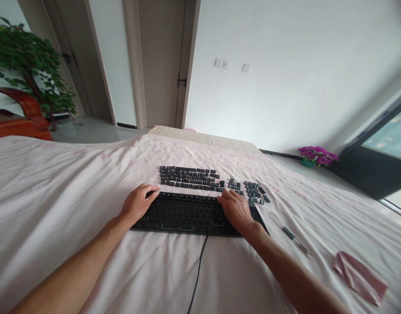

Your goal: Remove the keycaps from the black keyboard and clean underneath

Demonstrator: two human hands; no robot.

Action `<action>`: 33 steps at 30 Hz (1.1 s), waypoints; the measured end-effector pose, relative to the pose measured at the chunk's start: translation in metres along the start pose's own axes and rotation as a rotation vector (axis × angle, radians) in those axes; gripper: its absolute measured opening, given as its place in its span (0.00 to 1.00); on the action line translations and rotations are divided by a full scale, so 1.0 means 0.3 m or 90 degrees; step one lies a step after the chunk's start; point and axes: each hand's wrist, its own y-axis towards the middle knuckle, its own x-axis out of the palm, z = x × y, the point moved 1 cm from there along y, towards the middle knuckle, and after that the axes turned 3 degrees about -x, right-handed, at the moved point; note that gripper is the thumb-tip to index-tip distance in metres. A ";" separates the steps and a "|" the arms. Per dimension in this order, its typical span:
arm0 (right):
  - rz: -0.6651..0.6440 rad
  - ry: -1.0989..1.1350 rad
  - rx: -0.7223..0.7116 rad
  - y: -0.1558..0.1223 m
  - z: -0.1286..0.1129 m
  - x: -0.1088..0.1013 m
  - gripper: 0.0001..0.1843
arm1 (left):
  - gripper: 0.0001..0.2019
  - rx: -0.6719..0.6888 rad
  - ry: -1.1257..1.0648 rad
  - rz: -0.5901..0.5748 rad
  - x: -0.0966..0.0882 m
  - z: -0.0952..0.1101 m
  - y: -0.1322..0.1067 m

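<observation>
A black keyboard base (187, 214) with its keycaps off lies on a pale pink sheet (56, 196). Rows of loose black keycaps (190, 178) are laid out just beyond it, with a smaller group of keycaps (252, 191) to the right. My left hand (138, 204) rests on the keyboard's left end, fingers curled over its far left corner. My right hand (234, 208) lies on the right part of the keyboard, fingertips reaching toward the nearest keycaps. Nothing can be made out in either hand.
The keyboard's cable (198, 270) runs toward me. A thin tool with a dark grip (289, 233), a white stick (313, 237) and a folded pink cloth (360, 275) lie to the right. A plant (26, 65), doors and a flower pot (314, 156) stand beyond.
</observation>
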 end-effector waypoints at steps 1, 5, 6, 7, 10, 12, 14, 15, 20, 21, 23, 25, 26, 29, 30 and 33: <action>-0.011 -0.016 -0.010 -0.005 -0.007 -0.001 0.14 | 0.14 0.002 0.000 0.001 0.000 0.001 0.000; -0.052 -0.050 -0.018 -0.020 -0.032 -0.002 0.19 | 0.14 0.004 0.006 0.006 -0.002 0.005 0.000; -0.062 -0.052 -0.018 -0.021 -0.038 -0.003 0.20 | 0.14 0.004 0.008 0.005 -0.001 0.006 0.000; -0.073 -0.053 -0.018 -0.020 -0.044 -0.006 0.20 | 0.14 0.004 0.010 0.003 -0.001 0.007 0.000; -0.098 -0.049 -0.024 -0.014 -0.059 -0.018 0.19 | 0.14 0.005 0.010 0.001 0.002 0.005 0.000; -0.095 -0.035 -0.022 -0.012 -0.058 -0.025 0.19 | 0.14 0.005 0.004 0.001 0.004 0.002 0.000; -0.073 0.006 -0.009 -0.017 -0.042 -0.025 0.21 | 0.14 -0.004 -0.010 0.002 0.005 -0.003 0.000; -0.059 0.046 0.001 -0.022 -0.026 -0.021 0.23 | 0.14 -0.013 -0.021 0.004 0.004 -0.006 -0.001; 0.078 0.320 0.114 -0.072 0.110 0.027 0.25 | 0.18 -0.086 -0.109 0.022 -0.003 -0.022 -0.006; 0.125 0.334 0.159 -0.088 0.142 0.038 0.24 | 0.19 -0.102 -0.127 0.022 -0.004 -0.026 -0.007; 0.200 0.304 0.252 -0.126 0.202 0.059 0.23 | 0.22 -0.131 -0.165 0.025 -0.006 -0.034 -0.009; 0.228 0.254 0.339 -0.167 0.253 0.079 0.22 | 0.24 -0.151 -0.205 0.036 -0.008 -0.040 -0.009; 0.227 0.235 0.380 -0.186 0.273 0.089 0.22 | 0.25 -0.158 -0.220 0.045 -0.009 -0.042 -0.009; 0.195 0.230 0.463 -0.229 0.315 0.127 0.23 | 0.26 -0.174 -0.235 0.069 -0.014 -0.042 -0.008; 0.186 0.243 0.473 -0.237 0.323 0.141 0.24 | 0.27 -0.178 -0.232 0.073 -0.016 -0.041 -0.008; 0.189 0.324 0.480 -0.248 0.340 0.186 0.24 | 0.27 -0.180 -0.226 0.076 -0.019 -0.038 -0.008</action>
